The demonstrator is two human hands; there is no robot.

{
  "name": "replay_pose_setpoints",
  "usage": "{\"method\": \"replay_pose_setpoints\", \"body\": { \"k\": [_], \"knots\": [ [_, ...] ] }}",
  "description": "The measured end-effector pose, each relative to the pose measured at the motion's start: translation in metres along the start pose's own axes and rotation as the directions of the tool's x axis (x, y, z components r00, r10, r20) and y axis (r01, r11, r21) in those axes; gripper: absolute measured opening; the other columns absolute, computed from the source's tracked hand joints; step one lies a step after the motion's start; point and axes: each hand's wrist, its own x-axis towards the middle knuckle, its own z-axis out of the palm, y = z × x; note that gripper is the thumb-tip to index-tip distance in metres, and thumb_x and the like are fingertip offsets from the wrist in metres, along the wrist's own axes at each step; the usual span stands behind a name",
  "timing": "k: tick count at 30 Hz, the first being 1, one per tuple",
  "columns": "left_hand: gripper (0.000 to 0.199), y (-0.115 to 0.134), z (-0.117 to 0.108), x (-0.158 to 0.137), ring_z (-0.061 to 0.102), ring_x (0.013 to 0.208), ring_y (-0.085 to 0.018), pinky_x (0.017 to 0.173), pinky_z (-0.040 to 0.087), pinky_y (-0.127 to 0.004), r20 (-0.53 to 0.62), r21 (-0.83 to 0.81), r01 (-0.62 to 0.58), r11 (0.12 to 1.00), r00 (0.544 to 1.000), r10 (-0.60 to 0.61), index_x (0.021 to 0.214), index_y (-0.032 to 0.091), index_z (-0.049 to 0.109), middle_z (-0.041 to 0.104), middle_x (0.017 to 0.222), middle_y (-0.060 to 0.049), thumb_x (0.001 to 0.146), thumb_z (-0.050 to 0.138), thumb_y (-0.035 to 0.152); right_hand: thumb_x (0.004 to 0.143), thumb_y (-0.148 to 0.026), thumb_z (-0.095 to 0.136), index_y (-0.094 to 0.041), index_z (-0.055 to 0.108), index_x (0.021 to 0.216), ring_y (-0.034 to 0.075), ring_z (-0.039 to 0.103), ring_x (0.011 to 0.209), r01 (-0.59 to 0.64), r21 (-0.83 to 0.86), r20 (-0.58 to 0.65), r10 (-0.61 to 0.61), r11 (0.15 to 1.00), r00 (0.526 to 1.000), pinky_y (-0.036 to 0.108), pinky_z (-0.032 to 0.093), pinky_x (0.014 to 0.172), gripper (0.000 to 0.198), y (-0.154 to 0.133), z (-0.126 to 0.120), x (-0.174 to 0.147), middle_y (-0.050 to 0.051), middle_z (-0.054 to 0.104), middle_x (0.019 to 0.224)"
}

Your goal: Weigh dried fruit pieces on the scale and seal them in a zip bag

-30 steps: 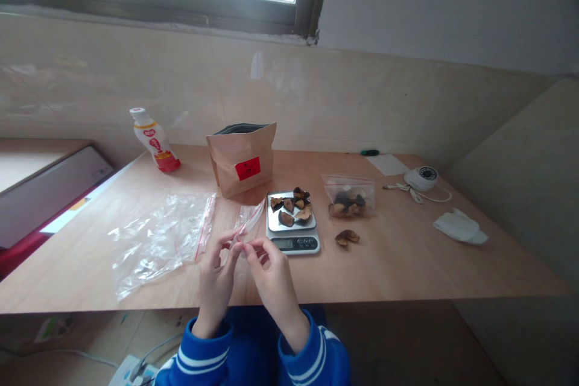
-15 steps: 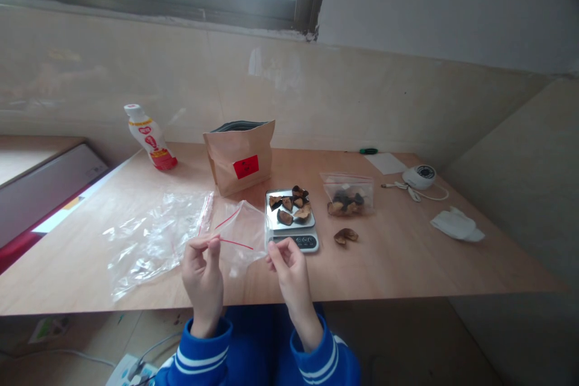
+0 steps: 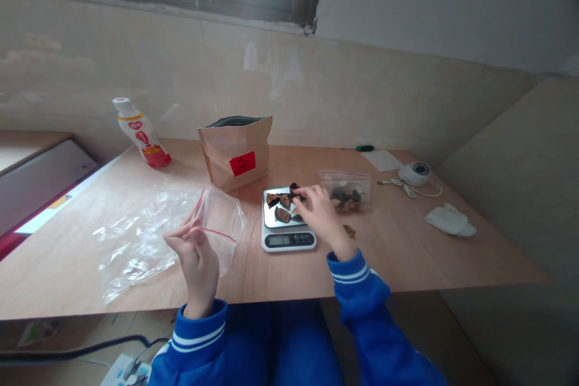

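My left hand [image 3: 196, 259] is closed in a pinch on the edge of a clear zip bag [image 3: 221, 217] with a red seal line, its mouth spread apart. My right hand [image 3: 320, 214] reaches over a small digital kitchen scale [image 3: 289, 241], thumb and forefinger apart at the dried mushroom pieces [image 3: 283, 215] on its metal plate. The hand hides some of those pieces. Beyond it lies a zip bag of dried pieces [image 3: 347, 198]. One loose dried piece [image 3: 349, 230] rests on the table, partly behind my right wrist.
A brown paper pouch [image 3: 235, 157] stands behind the scale with its top open. At the left are a white and red bottle [image 3: 143, 136] and crumpled clear plastic bags [image 3: 136, 241]. On the right lie a white camera with cable [image 3: 414, 174], paper [image 3: 382, 160] and a crumpled tissue [image 3: 450, 220].
My right hand has let go of the clear zip bag and moved right and forward onto the scale's plate. The left hand keeps the bag and has shifted slightly left.
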Motion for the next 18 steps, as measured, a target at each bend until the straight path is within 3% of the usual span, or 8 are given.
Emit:
{"method": "replay_pose_setpoints", "body": {
  "k": [3,9,12,18],
  "knots": [
    [0.052,-0.004,0.003,-0.006,0.053,0.12,-0.025,0.103,0.042,-0.04,-0.008,0.044,-0.007,0.999,1.0,0.007,0.091,0.021,0.04,0.053,0.112,-0.013,0.085,0.04,0.072,0.088,-0.032,0.058,-0.019,0.067,0.104,0.029,0.05,0.104,0.038,-0.169,0.041,-0.031,0.985,0.999,0.043,0.044,0.09,0.023,-0.002,0.016,0.013,0.012,0.057,0.104],
    [0.05,-0.01,0.002,-0.016,0.059,0.112,-0.025,0.1,0.045,-0.042,0.026,0.055,0.023,0.998,0.999,-0.025,0.094,0.02,0.042,0.057,0.107,-0.012,0.086,0.042,0.069,0.088,-0.025,0.058,-0.018,0.069,0.088,0.029,0.051,0.097,0.015,-0.296,0.044,-0.002,0.955,0.999,0.042,0.043,0.085,0.013,-0.005,0.033,0.017,0.012,0.057,0.098],
    [0.048,-0.011,0.003,-0.016,0.06,0.113,-0.025,0.098,0.047,-0.041,0.039,0.03,0.01,1.0,0.999,-0.011,0.093,0.02,0.042,0.058,0.108,-0.013,0.087,0.042,0.067,0.089,-0.024,0.056,-0.019,0.069,0.086,0.027,0.052,0.095,0.002,-0.274,-0.009,-0.005,0.962,1.0,0.04,0.042,0.084,0.014,-0.009,0.023,0.016,0.01,0.059,0.095],
    [0.048,-0.017,0.002,-0.015,0.063,0.106,-0.025,0.096,0.048,-0.042,0.038,0.011,0.039,0.999,0.999,-0.039,0.094,0.02,0.04,0.06,0.11,-0.015,0.086,0.044,0.067,0.089,-0.032,0.053,-0.019,0.068,0.086,0.022,0.057,0.082,-0.062,-0.086,-0.28,0.035,0.994,0.959,0.036,0.044,0.079,0.02,0.001,-0.021,-0.002,0.007,0.063,0.09]
  ]
}}
